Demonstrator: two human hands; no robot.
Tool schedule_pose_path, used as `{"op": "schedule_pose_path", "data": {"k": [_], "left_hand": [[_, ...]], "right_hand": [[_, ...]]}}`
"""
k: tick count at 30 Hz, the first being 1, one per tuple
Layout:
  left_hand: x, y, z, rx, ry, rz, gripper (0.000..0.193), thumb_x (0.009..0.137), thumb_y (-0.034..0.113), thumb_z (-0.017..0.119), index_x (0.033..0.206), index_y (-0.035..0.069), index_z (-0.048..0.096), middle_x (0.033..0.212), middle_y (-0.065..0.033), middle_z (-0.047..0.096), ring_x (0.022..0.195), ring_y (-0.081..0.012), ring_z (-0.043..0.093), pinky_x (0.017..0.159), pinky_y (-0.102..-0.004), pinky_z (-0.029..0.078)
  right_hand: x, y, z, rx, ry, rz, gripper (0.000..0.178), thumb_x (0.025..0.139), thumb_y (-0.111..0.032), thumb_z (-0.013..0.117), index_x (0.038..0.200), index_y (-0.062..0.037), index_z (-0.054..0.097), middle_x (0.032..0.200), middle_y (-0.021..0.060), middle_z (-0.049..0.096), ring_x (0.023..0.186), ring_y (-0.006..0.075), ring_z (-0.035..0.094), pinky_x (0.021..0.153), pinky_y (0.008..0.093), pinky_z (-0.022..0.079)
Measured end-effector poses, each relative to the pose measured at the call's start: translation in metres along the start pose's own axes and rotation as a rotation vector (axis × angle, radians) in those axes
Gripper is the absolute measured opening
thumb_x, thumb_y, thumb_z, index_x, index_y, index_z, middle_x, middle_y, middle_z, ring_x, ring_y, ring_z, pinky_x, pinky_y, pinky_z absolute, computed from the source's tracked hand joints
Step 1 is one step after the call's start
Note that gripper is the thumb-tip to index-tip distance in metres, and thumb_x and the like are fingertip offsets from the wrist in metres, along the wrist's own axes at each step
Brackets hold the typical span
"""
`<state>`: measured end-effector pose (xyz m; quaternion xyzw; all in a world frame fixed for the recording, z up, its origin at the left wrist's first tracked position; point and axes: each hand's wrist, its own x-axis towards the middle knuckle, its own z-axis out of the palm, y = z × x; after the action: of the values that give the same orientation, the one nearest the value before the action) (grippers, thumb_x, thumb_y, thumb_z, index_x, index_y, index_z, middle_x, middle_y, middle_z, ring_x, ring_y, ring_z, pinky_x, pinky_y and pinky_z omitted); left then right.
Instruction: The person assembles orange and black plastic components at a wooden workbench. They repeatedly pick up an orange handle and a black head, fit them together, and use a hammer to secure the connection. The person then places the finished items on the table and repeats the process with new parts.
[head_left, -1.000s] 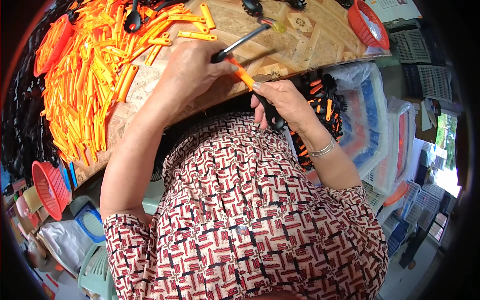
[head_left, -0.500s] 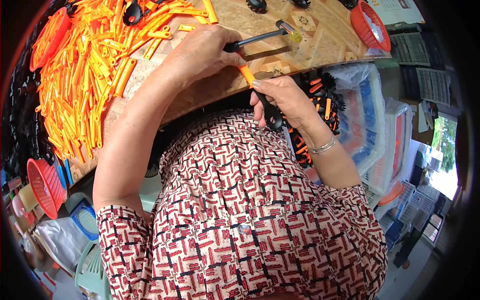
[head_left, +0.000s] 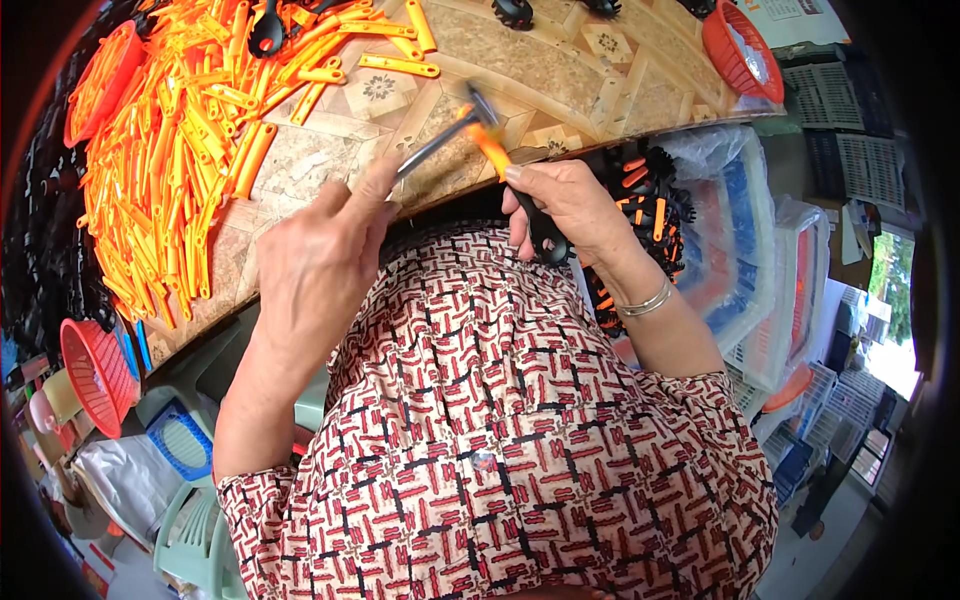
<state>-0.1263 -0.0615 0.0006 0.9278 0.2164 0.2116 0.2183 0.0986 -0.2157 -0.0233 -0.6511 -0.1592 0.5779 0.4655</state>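
My left hand [head_left: 322, 250] is closed round the grip of a small hammer [head_left: 432, 148]. Its head, blurred by motion, is at the far end of an orange handle [head_left: 492, 150]; whether they touch I cannot tell. That handle is joined to a black kitchen utensil [head_left: 548, 236], its spoon-like end pointing down toward my lap. At the join, my right hand [head_left: 568, 200] pinches the utensil near the table's front edge, thumb on top. A large heap of loose orange handles [head_left: 170, 190] covers the left of the table [head_left: 530, 60].
Red baskets stand at the table's right end [head_left: 738, 60], far left [head_left: 105, 75] and lower left [head_left: 98, 375]. A black spoon-shaped piece [head_left: 266, 32] lies on the heap. Beside my right arm is a container of black and orange utensils [head_left: 655, 215], next to plastic-wrapped crates [head_left: 735, 230].
My left hand has moved back toward me and left, swinging the hammer head over to the orange handle's end. My right hand holds the utensil almost where it was.
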Motion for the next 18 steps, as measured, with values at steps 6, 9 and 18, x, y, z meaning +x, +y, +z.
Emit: {"op": "schedule_pose_path", "data": {"k": [6,9,18], "left_hand": [[0.000,0.005,-0.013,-0.129,0.406,0.145,0.051,0.083,-0.005,0.076,0.132,0.005,0.067,0.090,-0.0128,0.071,0.067,-0.0203,0.062,0.062,-0.0316,0.050],[-0.010,0.004,-0.005,-0.114,0.418,0.195,0.058,0.076,-0.003,0.081,0.132,0.004,0.067,0.088,-0.0116,0.069,0.065,-0.0208,0.060,0.059,-0.0309,0.048],[-0.032,-0.013,-0.004,-0.126,0.202,0.076,0.047,0.080,0.004,0.080,0.126,0.009,0.071,0.080,-0.0073,0.063,0.065,-0.0219,0.059,0.060,-0.0326,0.048]], "right_hand": [[-0.002,0.000,0.003,0.000,0.012,-0.050,0.038,0.104,-0.029,0.056,0.087,0.0049,0.065,0.065,0.0152,0.068,0.047,0.0193,0.063,0.044,0.0278,0.048],[-0.001,0.000,-0.003,0.074,-0.077,-0.024,0.034,0.104,-0.025,0.057,0.093,0.0064,0.066,0.069,0.0143,0.069,0.052,0.0198,0.065,0.050,0.0290,0.051],[-0.040,0.004,-0.107,-0.383,-0.153,-0.082,0.026,0.102,-0.020,0.060,0.097,0.0038,0.069,0.079,0.0077,0.071,0.070,0.0167,0.068,0.068,0.0299,0.054]]}}
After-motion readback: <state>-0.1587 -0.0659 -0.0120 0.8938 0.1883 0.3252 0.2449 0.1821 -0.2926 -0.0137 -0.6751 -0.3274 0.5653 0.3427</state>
